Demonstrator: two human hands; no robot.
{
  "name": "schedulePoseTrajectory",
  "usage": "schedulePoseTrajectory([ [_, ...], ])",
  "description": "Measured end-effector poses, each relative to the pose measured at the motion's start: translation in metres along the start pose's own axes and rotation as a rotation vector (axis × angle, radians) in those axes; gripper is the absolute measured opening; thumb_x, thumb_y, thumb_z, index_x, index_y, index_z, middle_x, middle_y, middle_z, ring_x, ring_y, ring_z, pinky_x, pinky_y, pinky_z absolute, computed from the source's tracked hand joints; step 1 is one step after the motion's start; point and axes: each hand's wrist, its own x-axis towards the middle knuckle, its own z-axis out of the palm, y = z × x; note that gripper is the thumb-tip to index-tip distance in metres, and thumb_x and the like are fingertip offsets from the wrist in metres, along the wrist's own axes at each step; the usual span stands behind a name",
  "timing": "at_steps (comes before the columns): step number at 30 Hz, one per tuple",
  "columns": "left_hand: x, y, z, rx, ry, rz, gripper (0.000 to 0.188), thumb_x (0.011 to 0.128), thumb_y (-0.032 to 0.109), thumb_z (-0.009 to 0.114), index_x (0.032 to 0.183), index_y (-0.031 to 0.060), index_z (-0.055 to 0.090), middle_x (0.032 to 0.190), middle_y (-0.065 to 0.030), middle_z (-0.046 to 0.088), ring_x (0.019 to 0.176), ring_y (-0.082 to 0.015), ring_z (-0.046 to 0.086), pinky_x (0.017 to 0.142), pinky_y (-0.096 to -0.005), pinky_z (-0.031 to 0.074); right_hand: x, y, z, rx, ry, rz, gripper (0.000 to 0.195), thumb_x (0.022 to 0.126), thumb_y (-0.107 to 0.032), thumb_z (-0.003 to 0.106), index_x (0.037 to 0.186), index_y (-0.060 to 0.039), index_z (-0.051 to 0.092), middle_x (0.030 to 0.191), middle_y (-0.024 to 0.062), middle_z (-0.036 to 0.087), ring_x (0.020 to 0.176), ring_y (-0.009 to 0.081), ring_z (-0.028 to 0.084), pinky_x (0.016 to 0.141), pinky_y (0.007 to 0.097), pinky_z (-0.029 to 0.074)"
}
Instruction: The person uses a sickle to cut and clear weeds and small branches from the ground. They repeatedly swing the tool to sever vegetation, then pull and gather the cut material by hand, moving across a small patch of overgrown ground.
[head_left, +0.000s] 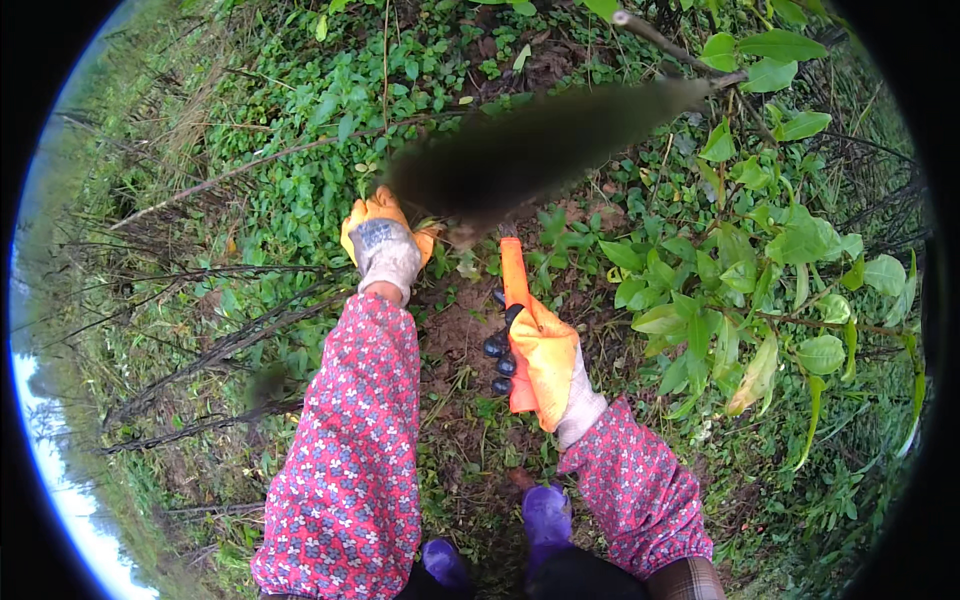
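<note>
My right hand (546, 358), in an orange and white work glove with dark fingertips, is closed around the orange handle (514, 270) of a hand tool. A short bit of metal shows at the handle's far end; a dark blur hides the rest of the tool. Ahead and to the left, my left hand (386, 238), in a grey and orange glove, reaches down among low green weeds (300, 180). Its fingers bend away from me and their tips are lost in the leaves and the blur, so whether they grip any stems cannot be told.
A leafy shrub (727, 285) spreads at the right. Thin dark bare stems (232, 341) stick in from the left, and a long dry stalk (247, 166) crosses above them. Bare brown soil (461, 330) lies between my arms. My purple boots (546, 516) stand below.
</note>
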Motion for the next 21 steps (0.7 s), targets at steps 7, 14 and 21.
schedulePoseTrajectory([
  [7, 0.001, 0.003, -0.003, 0.060, -0.137, -0.011, 0.049, 0.070, 0.042, 0.069, 0.106, 0.0104, 0.061, 0.098, -0.0086, 0.068, 0.093, -0.0218, 0.066, 0.075, -0.0329, 0.053, 0.028, -0.009, 0.008, 0.107, -0.022, 0.288, 0.025, 0.086, -0.002, 0.051, 0.111, -0.0029, 0.058, 0.077, -0.0097, 0.039, 0.067, 0.0009, 0.036, 0.059, 0.0163, 0.031],
  [14, -0.043, -0.018, 0.007, 0.018, 0.012, 0.227, 0.035, 0.069, 0.028, 0.063, 0.097, 0.0093, 0.057, 0.076, -0.0090, 0.066, 0.073, -0.0287, 0.065, 0.068, -0.0399, 0.052, 0.012, -0.005, 0.020, 0.140, -0.017, 0.164, 0.033, 0.091, -0.011, 0.054, 0.123, -0.0039, 0.055, 0.080, -0.0058, 0.051, 0.065, 0.0062, 0.047, 0.057, 0.0210, 0.041],
  [21, -0.065, -0.021, 0.007, -0.066, 0.069, 0.422, 0.027, 0.068, 0.022, 0.064, 0.092, 0.0102, 0.058, 0.081, -0.0095, 0.065, 0.074, -0.0278, 0.064, 0.068, -0.0379, 0.050, 0.021, 0.003, 0.026, 0.010, 0.001, -0.011, 0.035, 0.082, 0.005, 0.052, 0.116, -0.0038, 0.056, 0.075, -0.0075, 0.042, 0.064, 0.0033, 0.036, 0.058, 0.0171, 0.033],
])
